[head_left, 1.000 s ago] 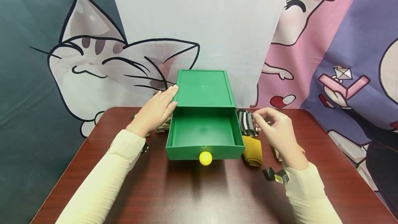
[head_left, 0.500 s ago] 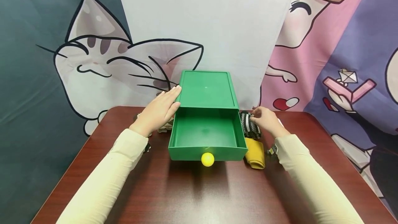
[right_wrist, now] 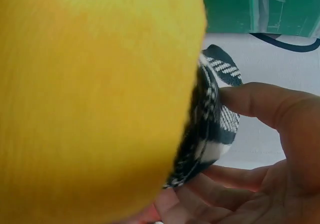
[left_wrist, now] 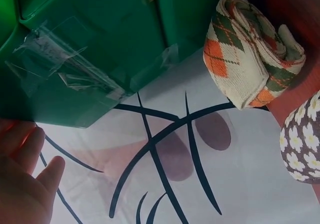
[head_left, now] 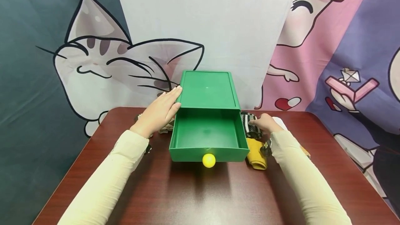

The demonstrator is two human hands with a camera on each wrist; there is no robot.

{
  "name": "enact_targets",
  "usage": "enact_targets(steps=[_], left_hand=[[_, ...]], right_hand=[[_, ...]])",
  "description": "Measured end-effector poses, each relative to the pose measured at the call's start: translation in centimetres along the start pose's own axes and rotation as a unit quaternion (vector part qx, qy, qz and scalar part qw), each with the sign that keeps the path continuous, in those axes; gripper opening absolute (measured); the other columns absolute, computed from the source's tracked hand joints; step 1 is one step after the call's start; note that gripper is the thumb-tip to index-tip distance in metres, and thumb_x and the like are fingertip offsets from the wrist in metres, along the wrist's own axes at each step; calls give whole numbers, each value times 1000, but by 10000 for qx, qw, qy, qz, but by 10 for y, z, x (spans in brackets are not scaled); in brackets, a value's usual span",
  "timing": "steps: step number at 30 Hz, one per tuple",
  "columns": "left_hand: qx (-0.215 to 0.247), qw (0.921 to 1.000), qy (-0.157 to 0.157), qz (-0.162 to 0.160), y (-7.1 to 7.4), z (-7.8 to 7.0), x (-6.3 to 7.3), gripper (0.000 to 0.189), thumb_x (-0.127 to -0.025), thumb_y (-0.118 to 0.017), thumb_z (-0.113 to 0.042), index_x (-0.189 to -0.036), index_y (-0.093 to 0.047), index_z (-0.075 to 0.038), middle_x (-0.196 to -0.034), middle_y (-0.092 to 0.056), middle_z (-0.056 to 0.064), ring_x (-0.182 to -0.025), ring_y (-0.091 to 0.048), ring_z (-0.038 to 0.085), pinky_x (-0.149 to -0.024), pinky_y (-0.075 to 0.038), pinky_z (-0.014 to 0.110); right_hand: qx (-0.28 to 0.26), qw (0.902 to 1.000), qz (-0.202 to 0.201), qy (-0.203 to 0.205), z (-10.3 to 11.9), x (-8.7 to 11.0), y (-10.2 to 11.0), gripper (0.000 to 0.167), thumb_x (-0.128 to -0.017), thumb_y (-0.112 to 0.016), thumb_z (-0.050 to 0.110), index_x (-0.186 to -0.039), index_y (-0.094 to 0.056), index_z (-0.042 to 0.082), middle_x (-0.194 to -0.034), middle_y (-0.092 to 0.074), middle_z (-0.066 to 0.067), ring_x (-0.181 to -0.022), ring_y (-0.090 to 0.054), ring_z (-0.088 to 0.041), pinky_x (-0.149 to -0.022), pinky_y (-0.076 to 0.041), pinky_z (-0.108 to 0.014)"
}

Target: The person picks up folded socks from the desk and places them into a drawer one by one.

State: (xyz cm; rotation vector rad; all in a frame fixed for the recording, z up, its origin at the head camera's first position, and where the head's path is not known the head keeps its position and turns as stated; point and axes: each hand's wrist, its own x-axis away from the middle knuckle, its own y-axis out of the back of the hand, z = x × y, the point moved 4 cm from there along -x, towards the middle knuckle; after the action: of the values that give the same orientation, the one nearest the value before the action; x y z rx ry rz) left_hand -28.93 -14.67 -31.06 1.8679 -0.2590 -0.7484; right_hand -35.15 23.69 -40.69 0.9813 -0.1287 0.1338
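Observation:
A green box (head_left: 207, 89) stands mid-table with its drawer (head_left: 187, 153) pulled out and bare inside; a yellow ball knob (head_left: 208, 160) sits on the drawer's front. My left hand (head_left: 157, 114) rests with straight fingers against the box's upper left edge. On the right side, my right hand (head_left: 265, 123) holds a rolled black-and-white patterned sock (right_wrist: 222, 119), thumb on one side and fingers on the other. The sock is beside the box. A folded yellow sock (head_left: 257, 155) lies just nearer; it fills much of the right wrist view.
Left of the box lie an argyle sock (left_wrist: 235, 59) and a dark sock with white flowers (left_wrist: 302, 139). Beyond my right hand are a white item (head_left: 279, 122) and an orange-edged one (head_left: 306, 152), both partly hidden. A printed cloth (head_left: 206, 20) hangs behind the table.
My right hand has moved forward and down to the black-and-white sock, and its fingers have come round it. The left hand stays at the box. The view has shifted slightly.

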Motion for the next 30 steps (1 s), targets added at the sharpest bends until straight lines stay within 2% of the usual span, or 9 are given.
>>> enact_targets(steps=[2, 3, 6, 9, 17, 21, 26, 29, 30], left_hand=[[16, 10000, 9, -4, -1, 0, 0, 57, -111, -39, -33, -159, -30, -2, -164, -30, 12, -152, -26, 26, -125, -18, 47], [13, 10000, 7, -12, -1, 0, 0, 57, -111, -39, -33, -159, -30, -3, -164, -30, 11, -152, -26, 26, -125, -18, 46], [17, 10000, 6, -26, -1, 0, 1, 57, -111, -40, -32, -159, -30, -3, -164, -30, 11, -152, -26, 25, -125, -18, 45], [8, 10000, -9, -40, -1, 0, 1, 57, -111, -39, -33, -159, -30, -3, -164, -30, 11, -152, -26, 25, -125, -18, 45], [4, 9999, -33, -112, 0, 0, 1, 57, -111, -40, -32, -158, -32, -2, -164, -31, 12, -152, -28, 25, -125, -19, 46], [7, 9999, -28, -112, 0, 0, 0, 57, -111, -40, -32, -158, -32, -2, -164, -31, 12, -152, -28, 26, -125, -19, 47], [3, 10000, 31, -70, 0, 0, 0, 57, -111, -40, -32, -158, -31, -2, -164, -31, 11, -152, -27, 26, -125, -20, 48], [14, 10000, 73, -31, 0, -1, 0, 57, -111, -41, -32, -158, -31, -2, -164, -30, 11, -152, -27, 25, -125, -19, 47], [24, 10000, 78, -22, 0, -1, 0, 57, -111, -41, -31, -158, -31, -2, -164, -30, 11, -152, -27, 26, -125, -19, 47]], right_hand=[[-699, 9945, 759, -184, -22, -14, 1, 39, -94, -69, 33, -76, -47, 6, -65, -40, 1, -54, -46, -11, -54, -51, -27], [-889, 9920, 854, -258, -26, -18, 0, 40, -92, -72, 37, -81, -51, 5, -71, -43, 0, -60, -50, -12, -58, -55, -27], [-934, 9928, 544, -513, -23, -21, -9, 44, -89, -75, 39, -89, -53, 1, -81, -44, -7, -69, -53, -18, -61, -58, -31], [-927, 9929, 391, -636, -16, -20, -14, 41, -90, -74, 36, -83, -53, 1, -78, -44, -8, -64, -50, -18, -57, -55, -28], [-801, 9952, 390, -415, -7, -21, -17, 43, -93, -65, 37, -64, -42, 14, -63, -41, 0, -49, -44, -12, -47, -45, -24], [-991, 9938, 344, -364, -3, -19, -15, 42, -96, -58, 35, -63, -45, 13, -63, -42, 0, -52, -47, -13, -52, -48, -26], [-1446, 9874, 494, -420, 1, -15, -16, 33, -98, -60, 30, -76, -57, 5, -73, -48, -1, -67, -56, -15, -66, -58, -29], [-1389, 9880, 558, -381, 3, -14, -17, 34, -97, -62, 31, -76, -58, 4, -75, -49, -2, -70, -54, -14, -68, -54, -26], [-1503, 9860, 601, -409, 4, -14, -19, 36, -96, -64, 30, -72, -54, 6, -71, -47, -1, -67, -51, -14, -65, -50, -26]])
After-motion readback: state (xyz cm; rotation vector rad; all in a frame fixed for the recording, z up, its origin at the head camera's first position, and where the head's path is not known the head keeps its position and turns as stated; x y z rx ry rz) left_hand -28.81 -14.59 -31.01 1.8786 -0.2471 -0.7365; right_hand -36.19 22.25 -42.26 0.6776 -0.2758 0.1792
